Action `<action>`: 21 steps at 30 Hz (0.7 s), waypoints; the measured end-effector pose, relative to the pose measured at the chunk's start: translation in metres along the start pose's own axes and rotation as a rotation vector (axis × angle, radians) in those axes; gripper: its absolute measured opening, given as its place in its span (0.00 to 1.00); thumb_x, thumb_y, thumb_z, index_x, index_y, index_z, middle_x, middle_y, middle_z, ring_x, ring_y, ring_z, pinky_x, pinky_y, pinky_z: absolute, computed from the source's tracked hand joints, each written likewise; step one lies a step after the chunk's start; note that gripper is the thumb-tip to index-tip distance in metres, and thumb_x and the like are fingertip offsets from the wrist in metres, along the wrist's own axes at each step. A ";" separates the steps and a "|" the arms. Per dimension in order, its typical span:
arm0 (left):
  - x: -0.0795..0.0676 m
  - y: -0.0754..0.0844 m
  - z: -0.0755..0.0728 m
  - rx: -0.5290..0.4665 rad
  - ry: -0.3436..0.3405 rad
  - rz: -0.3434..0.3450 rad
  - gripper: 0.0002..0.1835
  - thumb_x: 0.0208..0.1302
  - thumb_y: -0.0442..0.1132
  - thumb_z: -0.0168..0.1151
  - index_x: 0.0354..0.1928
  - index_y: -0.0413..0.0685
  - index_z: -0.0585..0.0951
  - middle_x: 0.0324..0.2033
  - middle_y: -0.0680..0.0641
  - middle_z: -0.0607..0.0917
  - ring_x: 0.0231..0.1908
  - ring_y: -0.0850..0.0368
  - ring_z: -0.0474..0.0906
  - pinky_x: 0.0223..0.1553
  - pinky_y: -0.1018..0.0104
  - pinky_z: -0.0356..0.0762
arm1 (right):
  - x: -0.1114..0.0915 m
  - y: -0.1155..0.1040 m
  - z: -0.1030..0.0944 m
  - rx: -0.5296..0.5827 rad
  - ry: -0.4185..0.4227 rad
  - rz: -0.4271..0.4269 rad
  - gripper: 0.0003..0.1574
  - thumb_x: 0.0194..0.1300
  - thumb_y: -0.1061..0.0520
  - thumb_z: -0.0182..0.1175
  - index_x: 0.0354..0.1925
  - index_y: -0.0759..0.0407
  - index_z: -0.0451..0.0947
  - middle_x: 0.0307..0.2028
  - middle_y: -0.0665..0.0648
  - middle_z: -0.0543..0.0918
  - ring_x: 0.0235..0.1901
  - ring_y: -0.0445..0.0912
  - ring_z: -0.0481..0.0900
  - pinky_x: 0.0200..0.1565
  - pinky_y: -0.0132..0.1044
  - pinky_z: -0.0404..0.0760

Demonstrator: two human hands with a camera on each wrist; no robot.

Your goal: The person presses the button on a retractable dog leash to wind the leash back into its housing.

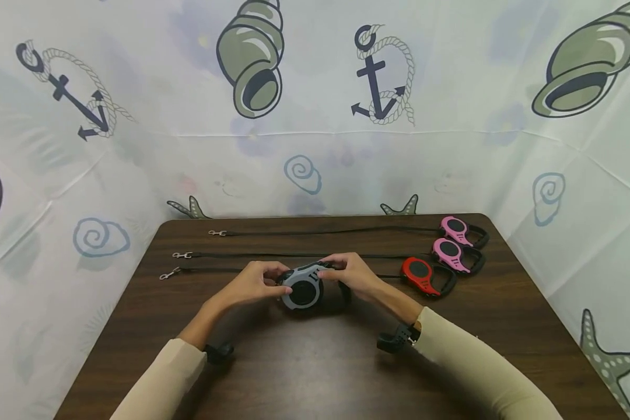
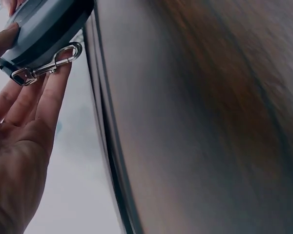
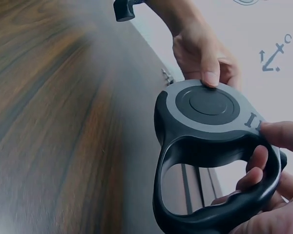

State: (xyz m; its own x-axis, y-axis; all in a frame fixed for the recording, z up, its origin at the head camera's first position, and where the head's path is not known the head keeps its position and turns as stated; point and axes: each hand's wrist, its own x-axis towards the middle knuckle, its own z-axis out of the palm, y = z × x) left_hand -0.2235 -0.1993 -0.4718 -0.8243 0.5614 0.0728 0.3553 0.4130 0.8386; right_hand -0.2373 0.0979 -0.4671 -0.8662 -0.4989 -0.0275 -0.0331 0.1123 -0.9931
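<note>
Both hands hold a grey and black retractable dog leash over the middle of the table. My left hand pinches the round casing at its left side, thumb on the face and fingers behind. In the left wrist view a metal snap hook hangs at the casing's end, against a finger. My right hand holds the handle side; in the right wrist view its fingers curl through the black loop handle, with the thumb on the grey casing. No stretched-out cord shows from this leash.
A red retractable leash and two pink ones, a nearer one and a farther one, lie at the right of the brown table. Their black cords stretch left to metal hooks. A patterned cloth hangs behind.
</note>
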 end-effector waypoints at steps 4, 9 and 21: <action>-0.006 -0.007 -0.005 -0.002 -0.019 -0.020 0.20 0.65 0.41 0.77 0.57 0.43 0.85 0.42 0.48 0.90 0.43 0.55 0.87 0.52 0.61 0.86 | 0.007 0.004 0.010 0.004 -0.004 0.023 0.24 0.70 0.63 0.69 0.60 0.73 0.81 0.36 0.49 0.88 0.36 0.45 0.79 0.41 0.37 0.77; -0.012 -0.016 -0.012 0.007 -0.042 -0.043 0.18 0.67 0.41 0.75 0.56 0.43 0.85 0.39 0.49 0.89 0.40 0.55 0.85 0.46 0.68 0.83 | 0.013 0.008 0.021 0.017 0.009 0.053 0.24 0.70 0.63 0.70 0.61 0.73 0.81 0.34 0.49 0.88 0.34 0.48 0.77 0.38 0.38 0.76; -0.026 -0.037 -0.019 -0.028 -0.098 -0.144 0.21 0.68 0.42 0.75 0.57 0.39 0.84 0.38 0.48 0.89 0.35 0.57 0.84 0.35 0.65 0.83 | 0.022 0.017 0.044 -0.038 0.055 0.062 0.25 0.63 0.66 0.74 0.58 0.70 0.82 0.43 0.64 0.88 0.35 0.42 0.77 0.35 0.32 0.76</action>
State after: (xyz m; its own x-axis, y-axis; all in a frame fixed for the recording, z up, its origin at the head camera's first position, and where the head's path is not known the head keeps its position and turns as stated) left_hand -0.2232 -0.2431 -0.4940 -0.8182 0.5660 -0.1009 0.2232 0.4744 0.8515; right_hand -0.2348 0.0508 -0.4894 -0.8930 -0.4426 -0.0818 0.0038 0.1744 -0.9847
